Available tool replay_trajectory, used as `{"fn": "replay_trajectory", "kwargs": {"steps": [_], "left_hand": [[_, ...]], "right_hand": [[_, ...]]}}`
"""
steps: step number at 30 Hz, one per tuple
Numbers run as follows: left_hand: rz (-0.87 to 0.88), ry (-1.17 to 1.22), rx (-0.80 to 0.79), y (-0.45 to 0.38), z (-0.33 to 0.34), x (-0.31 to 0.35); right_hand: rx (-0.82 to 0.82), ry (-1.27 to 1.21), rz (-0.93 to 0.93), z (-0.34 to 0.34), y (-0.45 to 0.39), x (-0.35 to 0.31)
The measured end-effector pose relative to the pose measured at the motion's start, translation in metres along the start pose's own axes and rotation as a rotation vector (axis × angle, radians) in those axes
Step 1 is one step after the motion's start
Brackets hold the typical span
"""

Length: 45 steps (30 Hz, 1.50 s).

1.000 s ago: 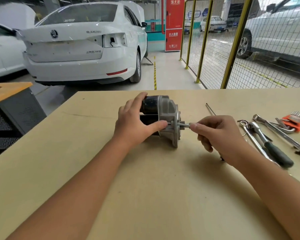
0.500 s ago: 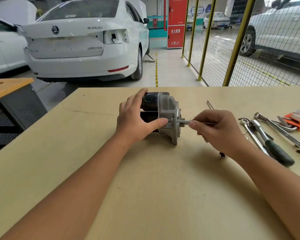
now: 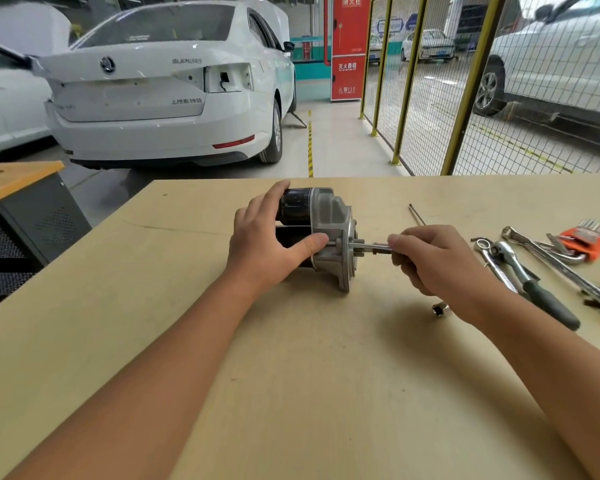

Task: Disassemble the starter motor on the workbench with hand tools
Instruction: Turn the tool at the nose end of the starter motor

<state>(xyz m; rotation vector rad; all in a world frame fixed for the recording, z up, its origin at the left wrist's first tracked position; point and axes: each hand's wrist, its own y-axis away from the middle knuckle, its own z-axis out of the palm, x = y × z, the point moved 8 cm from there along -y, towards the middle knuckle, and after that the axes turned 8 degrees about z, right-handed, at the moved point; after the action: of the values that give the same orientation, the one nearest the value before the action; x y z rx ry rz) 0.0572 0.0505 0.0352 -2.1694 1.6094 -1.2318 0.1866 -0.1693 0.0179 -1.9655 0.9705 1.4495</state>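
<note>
1. The bench filled the lower view, a pale wooden board under both your forearms, with a white car parked beyond its far edge and a yellow wire fence to the right.
2. The starter motor lay on its side near the middle of the bench, its black body pointing left and its grey cast nose pointing right.
3. Your left hand was wrapped over the black body, fingers curled across the top and the thumb pressed against the grey housing, so it was closed on the motor.
4. Your right hand sat just right of the nose, fingers pinched shut around a thin metal tool whose tip met the motor's front end.
5. A ratchet with a black grip lay to the right, beside a pile of spanners and an orange set of keys.
6. A thin rod lay on the bench behind your right hand.
7. A small socket sat on the bench beside your right wrist.
</note>
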Motion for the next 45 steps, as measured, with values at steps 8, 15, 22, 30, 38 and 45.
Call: {"fn": "replay_trajectory", "kwargs": {"steps": [8,15,22,30,38,45], "left_hand": [[0.089,-0.153,0.088,0.005,-0.008,0.017],[0.639,-0.344,0.108,0.026,0.021,0.1],[0.559,-0.408,0.176,0.025,0.03,0.103],[0.527,-0.368,0.234,0.025,0.025,0.102],[0.52,-0.319,0.259,0.025,0.022,0.096],[0.168,-0.276,0.275,0.011,-0.006,0.038]], "right_hand": [[0.179,0.328,-0.264,-0.008,0.01,-0.018],[0.346,0.45,-0.508,-0.006,0.027,-0.04],[0.311,0.42,-0.454,-0.009,0.023,-0.033],[0.233,0.097,-0.108,-0.035,0.013,-0.004],[0.087,-0.198,-0.105,-0.023,0.011,0.003],[0.162,-0.192,-0.055,-0.041,0.002,0.012]]}}
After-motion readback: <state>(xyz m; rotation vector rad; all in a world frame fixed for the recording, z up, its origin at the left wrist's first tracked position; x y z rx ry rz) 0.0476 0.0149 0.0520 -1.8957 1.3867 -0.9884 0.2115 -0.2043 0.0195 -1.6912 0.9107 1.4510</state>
